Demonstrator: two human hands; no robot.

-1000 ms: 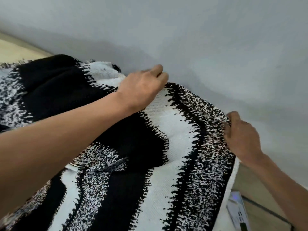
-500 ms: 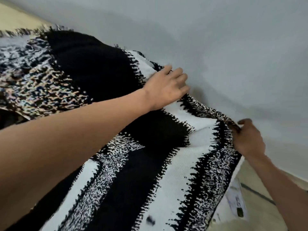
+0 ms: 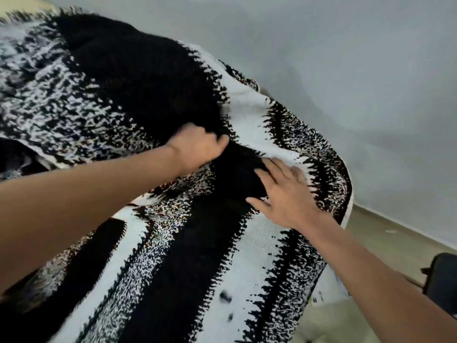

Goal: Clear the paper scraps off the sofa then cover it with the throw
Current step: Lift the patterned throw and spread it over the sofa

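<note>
The black-and-white striped throw (image 3: 249,258) is draped over the sofa and fills most of the view, hiding the sofa almost entirely. My left hand (image 3: 197,147) is clenched on a fold of the throw at a black stripe near the middle. Just to its right, my right hand (image 3: 284,191) lies flat on the throw with fingers spread, pressing the fabric where black meets white. No paper scraps show on the throw.
A grey wall (image 3: 346,70) rises right behind the sofa. Pale floor (image 3: 385,246) shows at the right, with a dark object (image 3: 442,280) at the right edge. A strip of cream sofa edge (image 3: 329,318) peeks out at the lower right.
My left hand came down from the top edge and closed on a fold in the middle. My right hand left the throw's right corner and moved left, flat onto the fabric.
</note>
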